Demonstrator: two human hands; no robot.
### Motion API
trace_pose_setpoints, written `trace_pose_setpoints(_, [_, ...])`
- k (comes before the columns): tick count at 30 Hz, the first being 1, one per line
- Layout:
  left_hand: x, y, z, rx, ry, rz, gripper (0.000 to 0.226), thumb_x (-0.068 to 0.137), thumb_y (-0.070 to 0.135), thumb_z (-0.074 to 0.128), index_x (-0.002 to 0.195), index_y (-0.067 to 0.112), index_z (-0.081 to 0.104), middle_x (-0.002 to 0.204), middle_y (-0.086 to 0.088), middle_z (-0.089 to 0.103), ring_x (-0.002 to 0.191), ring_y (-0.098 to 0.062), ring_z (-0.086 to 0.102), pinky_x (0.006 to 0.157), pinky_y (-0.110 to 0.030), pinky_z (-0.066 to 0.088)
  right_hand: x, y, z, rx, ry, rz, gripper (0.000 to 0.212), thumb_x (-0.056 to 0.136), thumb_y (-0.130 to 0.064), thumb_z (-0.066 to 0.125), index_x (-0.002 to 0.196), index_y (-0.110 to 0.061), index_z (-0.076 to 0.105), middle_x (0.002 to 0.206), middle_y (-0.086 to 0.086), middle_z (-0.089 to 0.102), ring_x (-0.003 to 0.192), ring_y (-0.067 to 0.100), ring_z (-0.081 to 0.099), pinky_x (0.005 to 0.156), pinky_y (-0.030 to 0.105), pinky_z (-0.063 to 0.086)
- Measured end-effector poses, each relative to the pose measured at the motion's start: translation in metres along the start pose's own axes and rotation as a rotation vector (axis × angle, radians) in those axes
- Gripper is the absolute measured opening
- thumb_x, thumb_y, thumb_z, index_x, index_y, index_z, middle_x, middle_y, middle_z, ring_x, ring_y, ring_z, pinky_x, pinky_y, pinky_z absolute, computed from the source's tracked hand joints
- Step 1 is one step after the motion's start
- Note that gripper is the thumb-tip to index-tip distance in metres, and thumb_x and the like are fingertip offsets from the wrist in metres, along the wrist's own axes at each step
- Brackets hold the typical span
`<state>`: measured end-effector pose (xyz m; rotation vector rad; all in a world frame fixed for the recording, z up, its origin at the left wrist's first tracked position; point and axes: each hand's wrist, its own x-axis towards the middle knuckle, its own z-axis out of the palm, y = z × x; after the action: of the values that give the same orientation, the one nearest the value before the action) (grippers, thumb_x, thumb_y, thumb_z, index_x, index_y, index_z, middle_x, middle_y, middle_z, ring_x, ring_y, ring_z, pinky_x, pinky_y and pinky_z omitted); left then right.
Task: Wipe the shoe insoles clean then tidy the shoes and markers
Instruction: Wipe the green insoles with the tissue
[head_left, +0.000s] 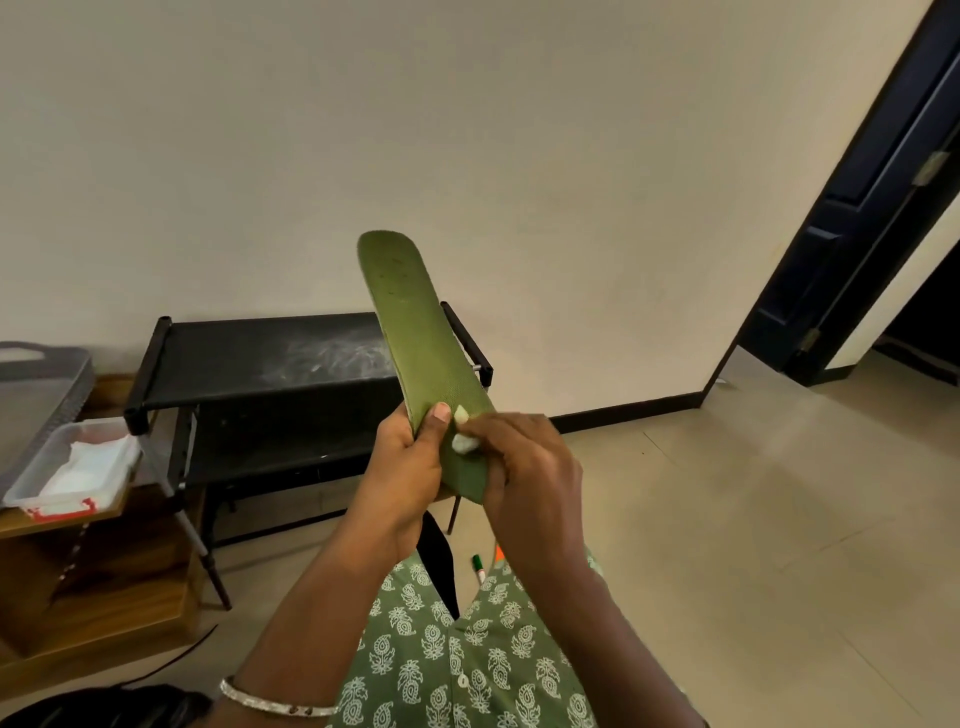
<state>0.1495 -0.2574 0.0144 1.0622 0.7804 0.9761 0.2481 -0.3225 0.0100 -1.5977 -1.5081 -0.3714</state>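
A long green insole stands almost upright in the middle of the view, toe end up. My left hand grips its lower end, thumb pressed on the green face. My right hand pinches a small white wipe against the insole's lower part, right beside that thumb. On the floor below the hands lie a green-capped marker and the tip of an orange marker, mostly hidden by my clothing. No shoe is clearly visible.
A low black rack with a dusty top stands against the wall behind the insole. At left, a clear plastic box with white wipes sits on a wooden shelf. A dark door stands open at right, with tiled floor before it.
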Motion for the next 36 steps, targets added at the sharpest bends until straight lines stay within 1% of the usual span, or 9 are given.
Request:
trace_pose_setpoints(3, [-0.001, -0.001, 0.002, -0.01, 0.011, -0.004, 0.022, 0.106, 0.026, 0.045, 0.119, 0.021, 0.062, 0.101, -0.001, 0.076, 0.087, -0.014, 0.074, 0.06, -0.03, 0.058, 0.009, 0.008, 0.001, -0.014, -0.034, 0.059, 0.028, 0.083, 0.004, 0.064, 0.099, -0.016, 0.076, 0.098, -0.004, 0.074, 0.089, 0.014, 0.063, 0.076, 0.025, 0.051])
trace_pose_setpoints(8, [-0.001, 0.003, -0.004, -0.02, 0.022, -0.013, 0.022, 0.106, 0.027, 0.045, 0.119, 0.016, 0.06, 0.101, -0.007, 0.073, 0.087, -0.019, 0.072, 0.065, -0.033, 0.058, -0.01, -0.009, -0.002, -0.048, -0.056, -0.03, 0.025, 0.079, 0.003, 0.072, 0.1, -0.01, 0.077, 0.102, 0.002, 0.074, 0.092, 0.017, 0.065, 0.079, 0.024, 0.052])
trace_pose_setpoints(12, [0.001, 0.007, -0.005, -0.036, 0.028, 0.01, 0.022, 0.106, 0.027, 0.045, 0.12, 0.019, 0.06, 0.097, -0.003, 0.074, 0.084, -0.019, 0.074, 0.066, -0.034, 0.059, -0.021, -0.021, -0.009, 0.015, -0.132, -0.101, 0.029, 0.082, 0.002, 0.063, 0.103, -0.012, 0.077, 0.106, -0.002, 0.074, 0.1, 0.013, 0.064, 0.085, 0.022, 0.053])
trace_pose_setpoints(14, [0.001, 0.007, -0.004, -0.032, 0.023, 0.006, 0.022, 0.105, 0.028, 0.045, 0.119, 0.017, 0.059, 0.09, -0.001, 0.074, 0.082, -0.018, 0.073, 0.07, -0.037, 0.059, -0.014, -0.016, -0.012, 0.014, -0.122, -0.09, 0.029, 0.081, 0.001, 0.064, 0.102, -0.012, 0.078, 0.103, -0.001, 0.075, 0.097, 0.015, 0.065, 0.082, 0.025, 0.055])
trace_pose_setpoints(20, [-0.001, 0.002, 0.002, -0.036, 0.007, -0.009, 0.023, 0.106, 0.026, 0.046, 0.122, 0.018, 0.061, 0.108, -0.005, 0.074, 0.1, -0.022, 0.072, 0.071, -0.038, 0.061, 0.011, 0.005, -0.005, -0.004, -0.035, 0.009, 0.027, 0.082, 0.001, 0.067, 0.102, -0.014, 0.078, 0.102, -0.001, 0.075, 0.094, 0.016, 0.066, 0.08, 0.03, 0.055])
trace_pose_setpoints(25, [0.0, 0.003, -0.003, -0.035, 0.035, -0.032, 0.022, 0.106, 0.025, 0.045, 0.12, 0.016, 0.059, 0.106, -0.01, 0.072, 0.092, -0.021, 0.071, 0.063, -0.031, 0.057, -0.017, -0.011, -0.002, -0.039, 0.003, -0.048, 0.021, 0.083, -0.002, 0.071, 0.101, -0.012, 0.078, 0.101, 0.0, 0.075, 0.093, 0.013, 0.065, 0.077, 0.02, 0.053])
trace_pose_setpoints(29, [0.0, 0.004, -0.004, -0.086, 0.08, -0.045, 0.023, 0.106, 0.025, 0.046, 0.122, 0.015, 0.06, 0.113, -0.01, 0.072, 0.101, -0.025, 0.071, 0.074, -0.035, 0.059, -0.035, -0.022, -0.008, 0.025, -0.067, -0.079, 0.03, 0.091, -0.016, 0.051, 0.105, -0.013, 0.077, 0.106, -0.003, 0.073, 0.098, 0.009, 0.061, 0.087, 0.009, 0.045])
trace_pose_setpoints(32, [0.0, 0.007, -0.004, -0.081, 0.059, -0.049, 0.024, 0.105, 0.027, 0.046, 0.123, 0.018, 0.059, 0.111, -0.005, 0.073, 0.099, -0.023, 0.072, 0.073, -0.037, 0.059, -0.029, -0.013, -0.019, 0.084, -0.072, -0.01, 0.025, 0.086, -0.002, 0.069, 0.105, -0.017, 0.077, 0.106, -0.005, 0.073, 0.097, 0.006, 0.064, 0.089, 0.005, 0.044])
trace_pose_setpoints(36, [0.0, 0.007, -0.004, -0.065, 0.023, -0.02, 0.022, 0.106, 0.026, 0.044, 0.121, 0.021, 0.059, 0.096, 0.006, 0.077, 0.09, -0.013, 0.074, 0.081, -0.047, 0.06, -0.001, 0.007, -0.034, 0.125, 0.065, 0.073, 0.028, 0.08, 0.0, 0.077, 0.101, -0.018, 0.079, 0.099, -0.009, 0.075, 0.091, 0.002, 0.068, 0.081, 0.018, 0.054])
